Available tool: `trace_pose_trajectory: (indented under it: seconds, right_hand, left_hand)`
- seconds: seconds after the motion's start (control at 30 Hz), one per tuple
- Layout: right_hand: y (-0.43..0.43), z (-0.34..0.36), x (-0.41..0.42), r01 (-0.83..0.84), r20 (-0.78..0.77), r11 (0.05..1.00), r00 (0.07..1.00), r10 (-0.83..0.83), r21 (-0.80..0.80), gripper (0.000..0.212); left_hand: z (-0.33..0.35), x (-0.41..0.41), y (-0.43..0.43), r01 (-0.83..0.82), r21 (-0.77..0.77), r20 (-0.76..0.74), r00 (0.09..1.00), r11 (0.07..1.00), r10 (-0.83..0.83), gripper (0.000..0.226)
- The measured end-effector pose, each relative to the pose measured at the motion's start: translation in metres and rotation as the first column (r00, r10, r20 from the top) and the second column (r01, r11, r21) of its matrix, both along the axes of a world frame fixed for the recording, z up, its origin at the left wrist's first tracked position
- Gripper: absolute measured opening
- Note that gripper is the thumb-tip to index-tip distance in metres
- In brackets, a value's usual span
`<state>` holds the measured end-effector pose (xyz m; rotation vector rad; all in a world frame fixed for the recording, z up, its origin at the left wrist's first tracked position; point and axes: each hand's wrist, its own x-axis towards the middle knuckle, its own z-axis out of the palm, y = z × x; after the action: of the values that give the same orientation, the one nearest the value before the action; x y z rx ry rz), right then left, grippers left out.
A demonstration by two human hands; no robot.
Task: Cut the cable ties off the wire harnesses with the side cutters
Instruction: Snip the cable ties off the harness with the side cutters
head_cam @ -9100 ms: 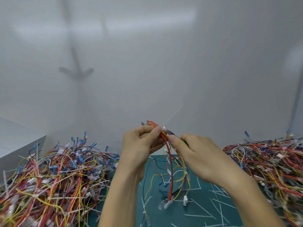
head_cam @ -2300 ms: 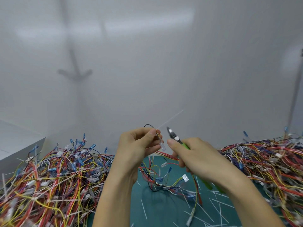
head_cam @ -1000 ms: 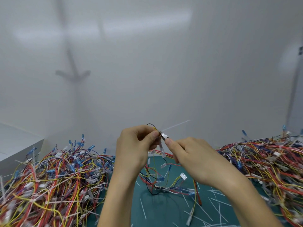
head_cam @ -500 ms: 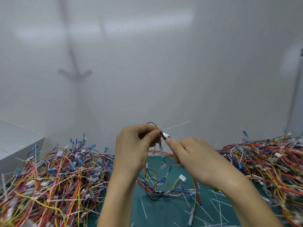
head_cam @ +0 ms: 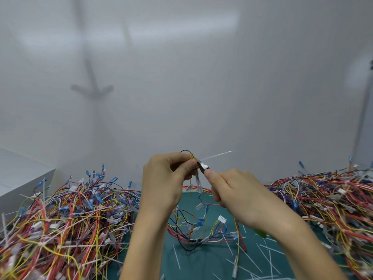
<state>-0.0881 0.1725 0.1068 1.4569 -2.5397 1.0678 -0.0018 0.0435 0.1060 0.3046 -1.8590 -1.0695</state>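
My left hand [head_cam: 163,182] pinches the top of a wire harness [head_cam: 193,225] between thumb and fingers, and its red, yellow, black and blue wires hang down to the green mat [head_cam: 203,263]. A white cable tie [head_cam: 216,155] sticks out to the upper right from the pinched spot. My right hand [head_cam: 236,195] grips the side cutters [head_cam: 202,166], whose dark jaws sit at the tie's head right beside my left thumb. A bit of green cutter handle [head_cam: 262,233] shows below my right wrist.
A big heap of tied harnesses [head_cam: 60,225] fills the left side, and another heap [head_cam: 333,203] lies on the right. Several cut white tie pieces [head_cam: 260,257] litter the mat. A white box [head_cam: 18,178] stands far left. A white wall is close behind.
Over the last second the cutter jaws stayed against the tie's head at my left thumb. The hanging wires swayed slightly. Earlier the cutters were held apart from the harness.
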Motion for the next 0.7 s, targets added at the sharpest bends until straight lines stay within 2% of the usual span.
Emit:
trace_pose_trajectory:
  seconds: [0.4, 0.7]
  right_hand:
    - [0.0026, 0.0052, 0.0017, -0.009, 0.028, 1.000, 1.000, 0.008, 0.007, 0.049]
    - [0.0039, 0.0058, 0.0017, -0.025, 0.056, 1.000, 0.998, 0.024, 0.016, 0.055]
  left_hand:
    - [0.0003, -0.0003, 0.0011, -0.009, -0.015, -0.010, 1.000, 1.000, 0.009, 0.034]
    - [-0.0003, -0.0018, 0.0010, -0.015, -0.024, -0.020, 1.000, 1.000, 0.014, 0.032]
